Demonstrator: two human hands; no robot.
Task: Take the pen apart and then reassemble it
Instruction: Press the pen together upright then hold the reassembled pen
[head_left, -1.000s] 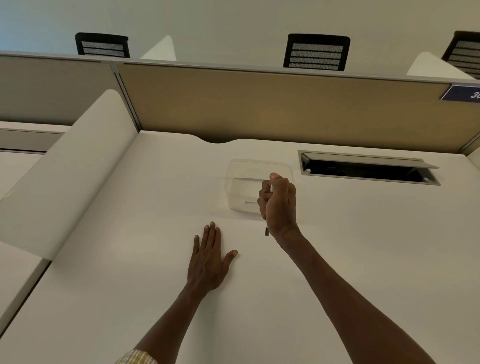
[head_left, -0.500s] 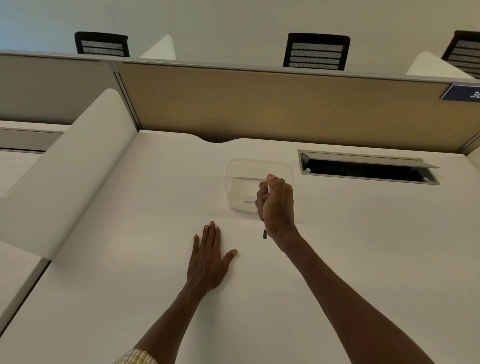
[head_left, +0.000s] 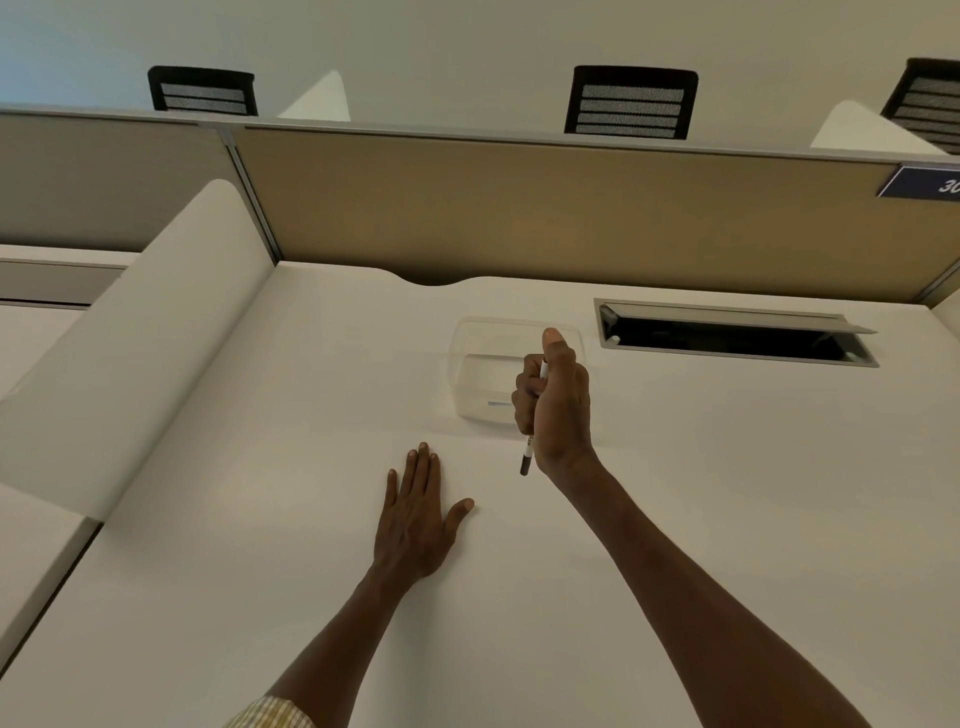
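Your right hand (head_left: 558, 410) has a tight grip on the thin pen (head_left: 528, 457), dark tip down, above the smooth white bench (head_left: 727, 493) by a clear plastic box (head_left: 478, 364), while your left hand (head_left: 418, 514) lies flat and open.

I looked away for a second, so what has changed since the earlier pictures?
Hardly anything. The right hand keeps its grip on the pen, which now sticks out slightly further below it. The left hand stays flat on the desk, and the clear container has not moved.
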